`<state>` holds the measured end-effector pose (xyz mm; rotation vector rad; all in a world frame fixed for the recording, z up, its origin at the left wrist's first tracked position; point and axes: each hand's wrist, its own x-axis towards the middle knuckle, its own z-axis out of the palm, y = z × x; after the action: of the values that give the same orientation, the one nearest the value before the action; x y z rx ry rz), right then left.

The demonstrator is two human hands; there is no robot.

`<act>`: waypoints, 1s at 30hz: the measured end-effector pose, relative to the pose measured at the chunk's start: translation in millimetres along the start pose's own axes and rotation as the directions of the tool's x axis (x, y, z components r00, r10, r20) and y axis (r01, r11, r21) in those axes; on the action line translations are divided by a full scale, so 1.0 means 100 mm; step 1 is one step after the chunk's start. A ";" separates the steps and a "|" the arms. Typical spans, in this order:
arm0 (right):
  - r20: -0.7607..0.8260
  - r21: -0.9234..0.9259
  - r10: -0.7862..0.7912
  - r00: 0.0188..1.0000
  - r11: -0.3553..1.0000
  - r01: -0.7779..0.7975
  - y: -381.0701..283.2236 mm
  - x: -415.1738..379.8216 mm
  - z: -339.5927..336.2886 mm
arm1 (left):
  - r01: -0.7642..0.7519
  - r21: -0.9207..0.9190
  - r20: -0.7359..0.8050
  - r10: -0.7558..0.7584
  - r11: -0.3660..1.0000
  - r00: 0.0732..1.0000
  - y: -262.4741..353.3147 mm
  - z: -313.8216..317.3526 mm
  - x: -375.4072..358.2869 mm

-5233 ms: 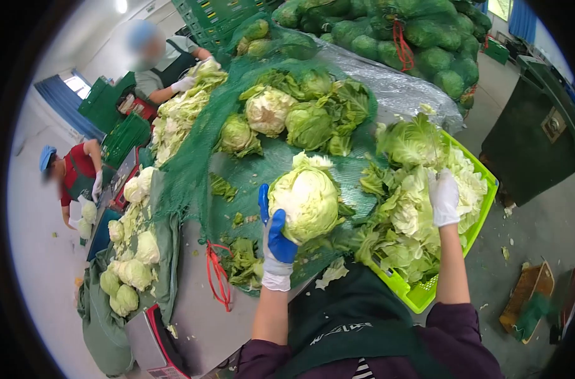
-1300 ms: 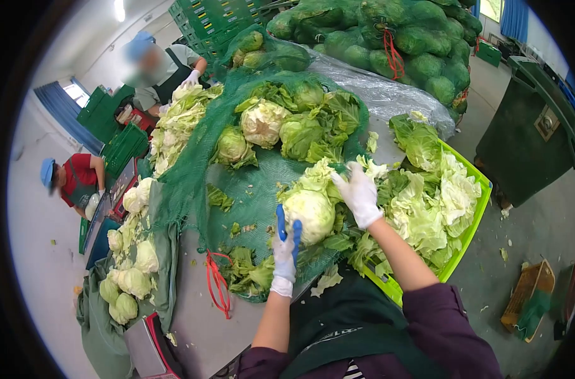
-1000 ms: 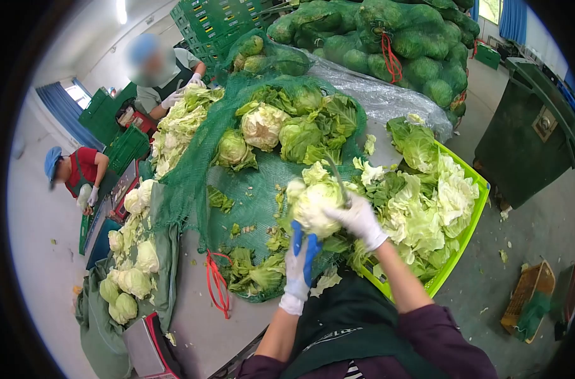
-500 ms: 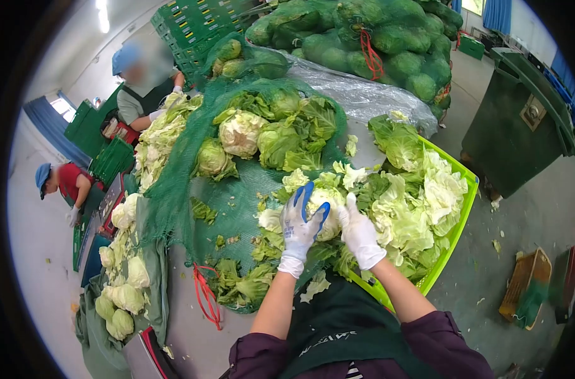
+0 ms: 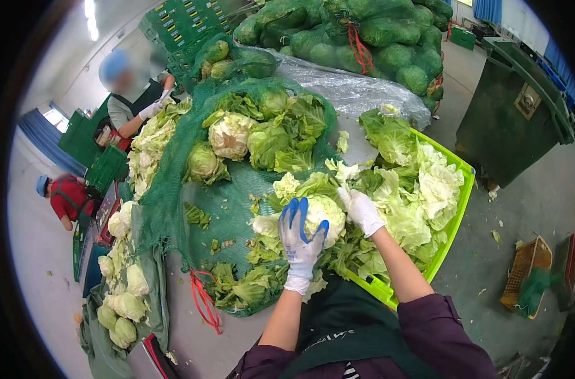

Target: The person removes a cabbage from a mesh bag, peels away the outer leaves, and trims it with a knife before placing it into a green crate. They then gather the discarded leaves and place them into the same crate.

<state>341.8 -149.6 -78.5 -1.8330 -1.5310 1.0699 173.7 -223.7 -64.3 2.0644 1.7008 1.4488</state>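
Observation:
A pale, trimmed cabbage (image 5: 324,215) sits in front of me among loose leaves. My left hand (image 5: 300,243), in a white glove with blue-coated fingers, grips its near left side with thumb and fingers apart. On the far right side of the cabbage, my right hand (image 5: 363,211), in a white glove, is closed, its fingertips beside the outer leaves. What it holds is too small to make out. Untrimmed cabbages (image 5: 230,134) lie farther off in an opened green net bag (image 5: 221,196). A lime-green crate (image 5: 451,249) full of stripped leaves (image 5: 407,215) stands at my right.
Filled net sacks of cabbages (image 5: 395,66) are piled at the back. A green wheeled bin (image 5: 505,120) stands at right. Pale cabbage heads (image 5: 128,305) lie at left. Two other people work at far left, near stacked green crates (image 5: 180,31). An orange basket (image 5: 526,271) is on the floor.
My right hand has shifted up and away from me, its fingers now closed. More of the cabbage shows between my hands. The co-worker in red has turned and bent.

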 end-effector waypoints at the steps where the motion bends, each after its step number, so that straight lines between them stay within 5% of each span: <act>1: -0.104 -0.037 -0.096 0.990 0.995 0.093 0.01 -0.06 0.12 | 0.007 0.006 0.002 -0.007 1.000 1.000 -0.07 -0.02 -0.04; 3: -0.200 -0.089 -0.210 0.957 0.977 0.196 0.02 -0.08 0.26 | 0.085 -0.194 0.047 -0.077 0.977 0.996 -0.14 -0.10 0.01; 5: -0.343 0.068 -0.230 0.911 0.961 0.268 0.03 -0.08 0.37 | 0.068 -0.156 0.087 -0.055 0.985 0.995 -0.16 -0.22 0.02; 7: -0.299 -0.007 -0.198 0.934 0.979 0.205 0.14 0.12 0.35 | 0.001 -0.085 0.153 0.012 0.996 0.988 -0.15 -0.33 0.01; 9: -0.377 -0.130 -0.178 0.909 0.982 0.138 0.31 0.25 0.30 | 0.195 -0.378 0.154 -0.146 0.905 0.977 -0.27 -0.34 0.04; 11: -0.355 -0.080 -0.127 0.926 0.991 0.105 0.03 -0.11 0.14 | 0.275 -0.377 0.164 -0.228 0.885 0.960 -0.40 -0.43 0.14; 13: -0.314 0.139 -0.243 0.918 0.944 0.298 -0.15 -0.46 0.18 | 0.319 -0.467 0.180 -0.264 0.825 0.947 -0.47 -0.40 0.24; 15: -0.368 0.093 -0.513 0.776 0.809 0.580 0.02 -0.59 0.62 | 0.450 -0.466 0.234 -0.384 0.762 0.893 -0.41 -0.38 0.33; 16: -0.197 0.336 -0.364 0.910 0.847 0.412 -0.09 -0.73 0.68 | 0.442 -0.472 0.235 -0.374 0.763 0.897 -0.45 -0.31 0.34; 17: -0.243 0.293 -0.329 0.913 0.872 0.392 -0.12 -0.71 0.75 | 0.438 -0.473 0.238 -0.367 0.765 0.899 -0.45 -0.28 0.35; 19: -0.113 0.370 -0.337 0.935 0.859 0.354 -0.04 -0.53 0.63 | 0.118 -0.131 0.204 -0.090 0.984 0.975 -0.46 -0.25 0.34; 21: 0.053 0.413 -0.311 0.949 0.872 0.263 -0.15 -0.48 0.32 | 0.155 -0.185 0.290 -0.097 0.970 0.952 -0.41 -0.33 0.34; 24: -0.056 0.121 -0.318 0.947 0.939 0.322 -0.12 -0.43 0.36 | 0.113 -0.180 0.304 -0.054 0.977 0.951 -0.33 -0.32 0.42; 27: -0.221 -0.070 -0.317 0.922 0.948 0.309 -0.21 -0.64 0.51 | 0.108 0.064 0.271 -0.121 0.992 0.955 -0.13 -0.25 0.39; 30: -0.290 -0.196 -0.185 0.939 0.972 0.132 -0.29 -0.69 0.52 | 0.054 0.227 0.192 -0.099 0.972 0.976 0.08 -0.18 0.37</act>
<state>279.2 -214.5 -67.4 -1.8485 -1.5886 0.5592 164.2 -204.9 -27.7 2.1384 1.9063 1.0267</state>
